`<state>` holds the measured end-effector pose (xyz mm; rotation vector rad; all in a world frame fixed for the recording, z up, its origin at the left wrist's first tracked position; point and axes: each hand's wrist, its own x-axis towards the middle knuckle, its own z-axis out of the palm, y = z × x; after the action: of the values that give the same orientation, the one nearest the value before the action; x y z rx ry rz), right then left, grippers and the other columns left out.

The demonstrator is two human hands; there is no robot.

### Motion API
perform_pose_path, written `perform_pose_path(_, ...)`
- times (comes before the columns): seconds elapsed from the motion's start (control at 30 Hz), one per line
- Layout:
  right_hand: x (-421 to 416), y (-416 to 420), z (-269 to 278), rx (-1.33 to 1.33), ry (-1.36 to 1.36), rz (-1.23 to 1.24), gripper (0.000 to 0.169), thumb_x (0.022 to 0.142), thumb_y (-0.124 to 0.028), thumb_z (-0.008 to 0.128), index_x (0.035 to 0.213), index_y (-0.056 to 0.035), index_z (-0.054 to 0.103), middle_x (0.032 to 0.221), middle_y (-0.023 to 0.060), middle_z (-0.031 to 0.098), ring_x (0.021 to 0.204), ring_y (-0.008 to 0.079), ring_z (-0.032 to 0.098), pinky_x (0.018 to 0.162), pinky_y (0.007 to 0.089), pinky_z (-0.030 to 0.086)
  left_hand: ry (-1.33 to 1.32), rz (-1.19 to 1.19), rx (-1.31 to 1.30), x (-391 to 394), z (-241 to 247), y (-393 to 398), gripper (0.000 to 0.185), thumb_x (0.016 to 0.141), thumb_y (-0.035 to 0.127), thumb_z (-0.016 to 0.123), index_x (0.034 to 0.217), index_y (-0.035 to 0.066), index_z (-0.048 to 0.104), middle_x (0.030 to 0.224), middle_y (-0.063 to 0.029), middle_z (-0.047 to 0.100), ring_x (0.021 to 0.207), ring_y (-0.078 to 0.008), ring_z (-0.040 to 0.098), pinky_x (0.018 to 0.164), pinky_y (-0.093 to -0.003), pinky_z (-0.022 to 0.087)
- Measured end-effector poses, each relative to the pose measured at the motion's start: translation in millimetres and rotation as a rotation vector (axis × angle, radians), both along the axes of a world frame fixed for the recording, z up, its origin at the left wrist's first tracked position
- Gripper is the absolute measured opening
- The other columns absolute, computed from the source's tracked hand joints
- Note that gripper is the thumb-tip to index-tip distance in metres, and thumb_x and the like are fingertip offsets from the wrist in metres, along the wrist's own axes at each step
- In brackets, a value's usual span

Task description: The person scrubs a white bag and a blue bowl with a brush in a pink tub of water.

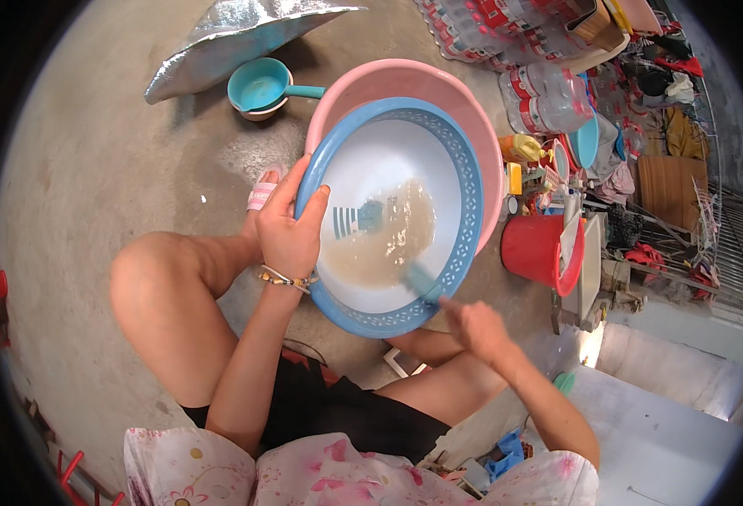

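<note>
My left hand (294, 228) grips the left rim of a blue plastic basin (469, 171) with a white inside. The basin is tilted, and murky brownish water (377, 253) lies in its lower part. A printed striped pattern shows on the basin's bottom. In my right hand (480, 329) is the handle of a blue-green brush (423, 283), blurred, its head inside the basin close to the lower right wall. Behind and partly beneath the blue basin stands a larger pink basin (403, 76), most of its inside hidden.
A turquoise dipper (259, 85) rests on a small bowl beside a silvery foil sheet (232, 44). To the right are a red bucket (532, 250), a yellow bottle (522, 148) and shrink-wrapped packs of bottles (545, 98). My slippered foot (260, 193) is left of the basins.
</note>
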<state>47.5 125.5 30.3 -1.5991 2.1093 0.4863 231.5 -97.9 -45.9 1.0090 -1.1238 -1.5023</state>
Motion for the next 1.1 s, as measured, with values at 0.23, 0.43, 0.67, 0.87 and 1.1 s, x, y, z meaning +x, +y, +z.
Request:
perform_pose_path(0.23, -24, -17, 5, 0.1, 0.071, -0.035, 0.029, 0.079, -0.016, 0.05, 0.105, -0.0182, 0.061, 0.067, 0.0156, 0.061, 0.06, 0.0336, 0.06, 0.053, 0.044, 0.048, 0.024, 0.001, -0.007, -1, 4, -1, 0.039, 0.078, -0.002, 0.058, 0.117, -0.005, 0.051, 0.103, -0.0083, 0.058, 0.083, -0.0091, 0.055, 0.073, -0.0222, 0.046)
perform_pose_path(0.43, -65, -30, -8, 0.044, 0.395, 0.245, 0.044, 0.078, -0.01, 0.047, 0.122, -0.0121, 0.046, 0.06, 0.015, 0.057, 0.054, 0.0298, 0.059, 0.045, 0.0409, 0.047, 0.015, -0.007, 0.026, -4, 5, -2, 0.039, 0.078, -0.002, 0.058, 0.117, -0.005, 0.051, 0.104, -0.0093, 0.058, 0.084, -0.0095, 0.056, 0.072, -0.0224, 0.047)
perform_pose_path(0.67, 11, -14, 1, 0.004, -0.542, -0.419, 0.03, 0.079, -0.008, 0.057, 0.109, -0.0098, 0.06, 0.075, 0.0214, 0.061, 0.069, 0.0296, 0.062, 0.062, 0.0356, 0.046, 0.033, -0.038, 0.094, 0, 2, -9, 0.04, 0.078, -0.002, 0.058, 0.117, -0.008, 0.049, 0.106, -0.013, 0.058, 0.088, -0.0128, 0.057, 0.075, -0.024, 0.047)
perform_pose_path(0.87, -61, -52, 12, 0.321, -0.163, -0.175, 0.028, 0.077, -0.018, 0.059, 0.105, -0.0206, 0.064, 0.091, 0.0115, 0.065, 0.085, 0.0287, 0.061, 0.075, 0.0362, 0.048, -0.037, -0.056, 0.056, 3, -10, -15, 0.039, 0.079, -0.002, 0.058, 0.116, -0.008, 0.05, 0.101, -0.0105, 0.059, 0.084, -0.0112, 0.057, 0.074, -0.023, 0.048)
perform_pose_path(1.1, -141, -158, -5, -0.222, 0.436, 0.615, 0.037, 0.078, -0.012, 0.047, 0.107, -0.0318, 0.059, 0.066, 0.0072, 0.057, 0.059, 0.023, 0.059, 0.05, 0.0351, 0.045, -0.027, -0.035, 0.161, 4, -43, -21, 0.038, 0.076, 0.002, 0.06, 0.111, -0.01, 0.053, 0.095, -0.0103, 0.061, 0.082, -0.0118, 0.057, 0.072, -0.0223, 0.046)
